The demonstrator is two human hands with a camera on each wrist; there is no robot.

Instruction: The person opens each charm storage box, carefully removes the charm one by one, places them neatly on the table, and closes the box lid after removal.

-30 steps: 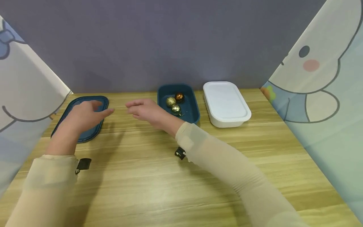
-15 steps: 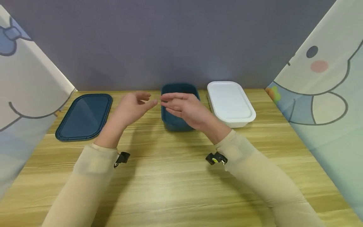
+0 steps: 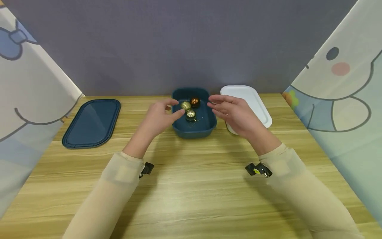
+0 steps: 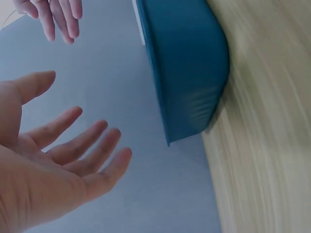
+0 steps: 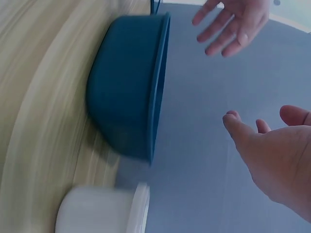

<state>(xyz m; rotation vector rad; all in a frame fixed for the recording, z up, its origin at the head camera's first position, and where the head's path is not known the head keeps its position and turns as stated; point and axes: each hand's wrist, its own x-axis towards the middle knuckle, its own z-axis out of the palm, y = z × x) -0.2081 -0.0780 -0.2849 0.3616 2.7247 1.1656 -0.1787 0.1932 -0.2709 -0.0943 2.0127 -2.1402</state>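
A dark blue open box (image 3: 195,134) stands at the back middle of the table. Inside it lie a glittery gold bauble (image 3: 185,105), a shiny gold bauble (image 3: 191,115) and a copper-brown bauble (image 3: 195,101). My left hand (image 3: 161,116), holding nothing, hovers at the box's left side with fingers spread and relaxed. On the other side my right hand (image 3: 234,113) is in the air, empty, its fingers loosely extended toward the box. Both wrist views show the hands higher than the rim of the blue box (image 4: 189,63), apart from it.
A dark blue lid (image 3: 92,123) lies flat on the table at the left. Behind my right hand sits a white box with its white lid (image 3: 249,99) on. A grey wall (image 3: 179,43) closes off the back, with cartoon-printed panels (image 3: 343,99) at the sides.
Both hands have moved right from near the blue lid. They have also spread apart, now on either side of the blue box, and the baubles show again between them.
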